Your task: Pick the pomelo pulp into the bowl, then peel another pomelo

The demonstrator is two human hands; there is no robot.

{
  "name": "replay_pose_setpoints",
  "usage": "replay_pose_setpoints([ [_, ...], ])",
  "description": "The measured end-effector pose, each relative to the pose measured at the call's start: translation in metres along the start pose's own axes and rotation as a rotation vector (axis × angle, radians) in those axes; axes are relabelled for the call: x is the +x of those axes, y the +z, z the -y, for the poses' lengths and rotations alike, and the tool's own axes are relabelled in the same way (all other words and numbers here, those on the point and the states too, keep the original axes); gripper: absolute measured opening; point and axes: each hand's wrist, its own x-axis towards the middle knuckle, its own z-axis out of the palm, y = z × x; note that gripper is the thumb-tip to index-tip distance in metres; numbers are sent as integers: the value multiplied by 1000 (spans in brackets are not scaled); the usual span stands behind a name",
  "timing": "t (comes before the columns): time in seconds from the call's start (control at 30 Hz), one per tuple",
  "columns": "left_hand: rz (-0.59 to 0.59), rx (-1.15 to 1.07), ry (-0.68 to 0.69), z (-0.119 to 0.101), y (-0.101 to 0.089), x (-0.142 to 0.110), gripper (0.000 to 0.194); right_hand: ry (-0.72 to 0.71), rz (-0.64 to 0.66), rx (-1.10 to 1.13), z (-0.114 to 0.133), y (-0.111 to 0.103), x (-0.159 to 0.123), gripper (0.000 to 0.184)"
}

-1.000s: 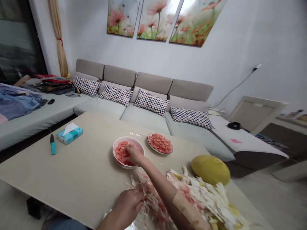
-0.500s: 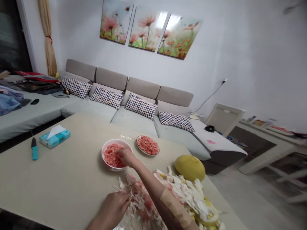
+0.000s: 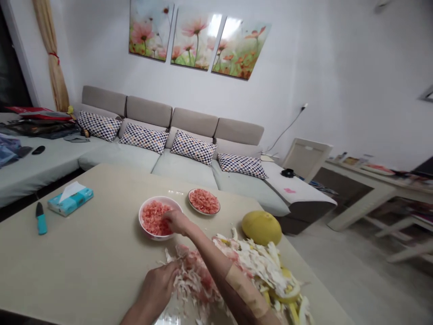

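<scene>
The fingers (image 3: 168, 217) of the right hand (image 3: 177, 222) are bent, their tips down in the pink pomelo pulp (image 3: 153, 217) inside the white bowl (image 3: 142, 224); whether they grip a piece, I cannot tell. With the bowl as the centre of a clock, the left hand (image 3: 156, 285) lies at 6 o'clock, fingers curled in and touching the near edge of a heap of white membrane shreds (image 3: 189, 282); what is pinched between them, if anything, is hidden. That heap, mixed with pink scraps, spreads from about 5 o'clock, partly behind the right forearm (image 3: 216, 262), which wears a tan patch (image 3: 246, 291). Further out at 4 o'clock is a pile of white and yellow peel (image 3: 270, 271). A yellow pomelo (image 3: 261, 228) sits at 3 o'clock, just beyond the peel. At 2 o'clock, near the bowl but apart from it, a dark-rimmed plate (image 3: 218, 210) holds more pulp. Well apart at 9 o'clock lies a turquoise-handled knife (image 3: 41, 221), with a blue tissue pack (image 3: 71, 201) nearer 10 o'clock, all on the cream table (image 3: 91, 257).
</scene>
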Motion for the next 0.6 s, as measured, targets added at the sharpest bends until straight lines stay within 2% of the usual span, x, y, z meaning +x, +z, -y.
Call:
replay_pose_setpoints([
  [0.1, 14, -5, -34, -4, -4, -1, 32, 48, -149, 19, -27, -21, -30, 34],
  [0.2, 1, -45, -22, -6, -5, -4, 32, 191, -321, -25, -67, -50, -70, 37],
  [0.33, -98, -90, 23, -8, -2, -10, 30, 508, -535, -150, -134, -93, -132, 41],
  [0.43, -205, -103, 48, -9, -1, -12, 34, 779, -639, -222, -179, -120, -171, 55],
  [0.53, -288, -122, 47, -8, -2, -14, 38, 974, -704, -255, -215, -136, -192, 70],
  [0.6, -310, -137, 2, -5, -3, -15, 40, 1055, -722, -267, -235, -141, -200, 76],
])
